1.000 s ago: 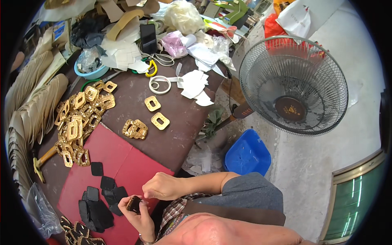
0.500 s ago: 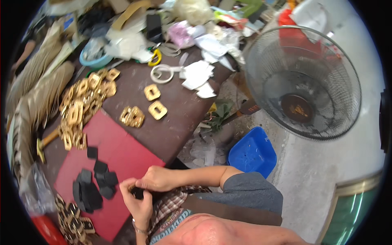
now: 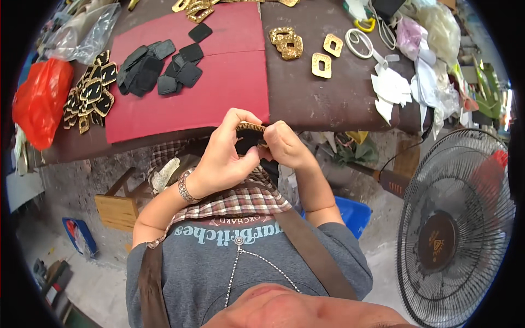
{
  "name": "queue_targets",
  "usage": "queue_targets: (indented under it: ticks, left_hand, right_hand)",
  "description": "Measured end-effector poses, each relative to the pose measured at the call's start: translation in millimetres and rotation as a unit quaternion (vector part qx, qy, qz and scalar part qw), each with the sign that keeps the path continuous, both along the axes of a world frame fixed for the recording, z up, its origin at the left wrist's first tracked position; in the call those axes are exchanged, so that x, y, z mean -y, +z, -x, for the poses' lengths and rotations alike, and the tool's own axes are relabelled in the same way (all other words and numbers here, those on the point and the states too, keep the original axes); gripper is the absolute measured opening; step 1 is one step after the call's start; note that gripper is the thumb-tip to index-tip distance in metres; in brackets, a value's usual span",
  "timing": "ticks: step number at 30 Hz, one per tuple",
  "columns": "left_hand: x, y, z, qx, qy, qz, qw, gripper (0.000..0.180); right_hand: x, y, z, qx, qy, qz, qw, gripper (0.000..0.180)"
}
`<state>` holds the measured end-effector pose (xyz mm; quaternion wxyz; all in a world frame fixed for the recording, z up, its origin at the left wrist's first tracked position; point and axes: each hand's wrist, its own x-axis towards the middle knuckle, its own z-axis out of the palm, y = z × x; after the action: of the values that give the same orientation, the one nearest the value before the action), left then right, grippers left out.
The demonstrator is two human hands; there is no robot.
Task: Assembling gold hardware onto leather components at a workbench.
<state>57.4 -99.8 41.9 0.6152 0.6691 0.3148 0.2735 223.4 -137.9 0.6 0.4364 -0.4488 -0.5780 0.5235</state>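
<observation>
At the table's near edge, my left hand (image 3: 227, 156), with a bracelet on its wrist, grips one side of a gold-rimmed buckle (image 3: 251, 126) with a black inner face. The other side is pinched by my right hand (image 3: 286, 145), so the buckle is tilted between both hands. Fingers cover much of it. Beyond my hands, black square pads (image 3: 143, 74) lie loosely heaped on a red board (image 3: 219, 87). Left of the board is a pile of gold buckles with black centres (image 3: 92, 90). Plain gold buckles (image 3: 321, 65) lie to its right, several of them stacked (image 3: 287, 44).
A red plastic bag (image 3: 42, 101) and a clear bag (image 3: 82, 33) sit at the table's left. White scraps (image 3: 391, 90) and a white tape roll (image 3: 359, 44) are at the right. A caged fan (image 3: 437, 240) stands close on my right, beside a blue bin (image 3: 353, 213).
The view has swung round, so the table now lies straight ahead and the fan is lower right. Both hands still hold the buckle, and more of its gold rim shows.
</observation>
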Motion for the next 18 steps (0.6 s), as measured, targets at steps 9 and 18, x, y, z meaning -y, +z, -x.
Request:
queue_targets:
  ticks: [9, 18]
  left_hand:
    - [14, 7, -19, 0.037, 0.056, 0.094, 0.993, 0.042]
    - [12, -12, -26, -0.041, 0.058, -0.102, 0.992, 0.046]
  right_hand:
    - [17, -5, -4, -0.014, -0.052, -0.065, 0.996, 0.065]
    - [10, -9, -13, 0.098, -0.037, -0.057, 0.993, 0.059]
